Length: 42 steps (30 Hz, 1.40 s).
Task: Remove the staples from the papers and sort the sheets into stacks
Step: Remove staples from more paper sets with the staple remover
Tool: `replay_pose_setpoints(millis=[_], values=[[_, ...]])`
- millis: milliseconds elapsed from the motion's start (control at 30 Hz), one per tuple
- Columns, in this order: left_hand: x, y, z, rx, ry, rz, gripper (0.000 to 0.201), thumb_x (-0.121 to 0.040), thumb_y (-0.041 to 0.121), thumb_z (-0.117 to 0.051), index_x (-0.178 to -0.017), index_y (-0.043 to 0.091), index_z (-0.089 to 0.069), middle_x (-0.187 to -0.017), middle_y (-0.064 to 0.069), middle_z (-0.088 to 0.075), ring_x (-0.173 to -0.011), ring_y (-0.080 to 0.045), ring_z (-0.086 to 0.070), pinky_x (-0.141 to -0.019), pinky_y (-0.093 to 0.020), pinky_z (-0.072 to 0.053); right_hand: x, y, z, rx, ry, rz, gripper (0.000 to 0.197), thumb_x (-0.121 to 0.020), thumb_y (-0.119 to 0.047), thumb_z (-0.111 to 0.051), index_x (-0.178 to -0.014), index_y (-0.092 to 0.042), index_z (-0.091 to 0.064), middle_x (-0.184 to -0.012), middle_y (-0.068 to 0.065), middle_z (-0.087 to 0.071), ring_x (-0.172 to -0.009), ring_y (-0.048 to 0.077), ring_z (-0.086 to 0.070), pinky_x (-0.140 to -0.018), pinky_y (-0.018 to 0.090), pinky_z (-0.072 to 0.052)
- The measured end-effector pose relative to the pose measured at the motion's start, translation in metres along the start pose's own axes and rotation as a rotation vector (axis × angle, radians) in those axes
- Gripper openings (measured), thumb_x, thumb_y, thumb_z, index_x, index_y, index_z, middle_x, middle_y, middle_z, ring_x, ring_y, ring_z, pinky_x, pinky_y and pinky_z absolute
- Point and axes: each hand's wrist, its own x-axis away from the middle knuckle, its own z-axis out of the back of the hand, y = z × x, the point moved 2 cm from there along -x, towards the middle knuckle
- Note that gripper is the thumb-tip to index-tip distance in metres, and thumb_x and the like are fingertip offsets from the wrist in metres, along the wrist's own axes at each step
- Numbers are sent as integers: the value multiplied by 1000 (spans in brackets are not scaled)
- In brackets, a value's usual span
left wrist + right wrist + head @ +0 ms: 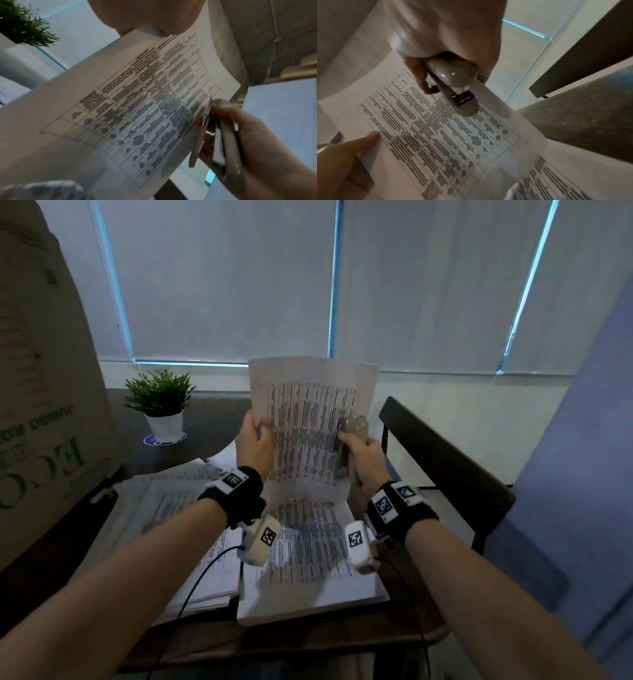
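A printed sheet (310, 422) with an unreadable table is held upright between the hands: pinched at its edge by the left hand (255, 441), while a grey stapler (347, 440) is gripped by the right hand (364, 457). Paper stacks (308, 556) lie on the counter (308, 642) below; inverted "JUMBO" is legible on the cardboard box (44, 405) to the left.

I'm in an office, by the look of it. Dark desk (212, 422) w/ piles of printed forms (191, 529) spread across it, grey roller blinds (226, 282) pulled down over a wide window, a small potted plant (159, 397) in a white pot on a round coaster. Big cardboard box (44, 392) w/ green print stands at my left, dark chair (445, 460) at my right, blue partition (579, 446) beyond it.
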Motion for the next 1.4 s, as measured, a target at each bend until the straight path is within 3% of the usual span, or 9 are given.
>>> replay_pose_setpoints(millis=[100,167,233,333,433,600,1033,1233,1400], values=[[-7,14,-1,-47,30,-17,12,-99,13,-41,-95,8,-51,-81,2,-56,-68,-8,-54,-61,-14,-47,1,-15,8,132,157,118,23,-89,-26,-70,-100,-10,-57,-93,5,-63,-79,24,-67,-66,25,-55],[-19,28,-3,-88,5,-36,18,-99,15,-42,-88,4,-50,-80,-2,-58,-69,-14,-57,-64,-20,-53,3,-46,14,177,345,424,22,-84,-21,-74,-87,-23,-53,-102,6,-56,-89,21,-60,-79,28,-52],[-26,42,-9,-169,-79,-90,23,-98,19,-44,-91,0,-55,-88,-10,-63,-79,-23,-61,-72,-33,-55,5,-81,20,140,427,674,24,-82,-20,-74,-84,-23,-51,-101,11,-54,-87,17,-54,-79,24,-44],[-23,60,-22,-237,-219,-197,21,-97,17,-46,-87,2,-58,-79,-7,-62,-72,-19,-59,-66,-29,-48,4,-136,24,-1,356,775,17,-87,-22,-70,-97,-24,-56,-91,2,-61,-76,5,-55,-72,19,-47],[-11,71,-38,-245,-353,-212,21,-97,19,-46,-85,8,-60,-76,-1,-63,-68,-14,-61,-63,-26,-50,-5,-172,26,-149,324,725,23,-90,-28,-67,-105,-12,-61,-89,13,-67,-74,18,-60,-66,31,-54],[3,87,-61,-323,-428,-279,32,-95,16,-47,-63,19,-48,-67,0,-55,-63,-17,-52,-59,-24,-38,-5,-181,20,-268,234,544,18,-95,-22,-62,-81,-11,-59,-68,8,-62,-58,19,-59,-57,28,-52],[16,93,-77,-345,-465,-390,20,-95,17,-48,-94,4,-64,-80,-8,-65,-73,-22,-61,-69,-30,-50,-11,-181,27,-232,374,518,39,-91,-39,-66,-66,-12,-56,-54,3,-56,-39,15,-49,-42,25,-43],[1,94,-56,-383,-388,-248,18,-93,9,-47,-84,-2,-58,-88,-22,-64,-85,-32,-60,-73,-34,-44,-14,-166,16,-388,397,473,31,-92,-35,-67,-74,-11,-61,-68,7,-63,-59,21,-60,-58,30,-52],[-49,44,24,-569,-240,15,23,-92,8,-45,-94,-8,-61,-102,-33,-61,-98,-41,-59,-76,-37,-43,-18,-127,3,-478,450,243,37,-90,-45,-66,-81,-10,-62,-64,3,-62,-46,13,-56,-46,21,-44]])
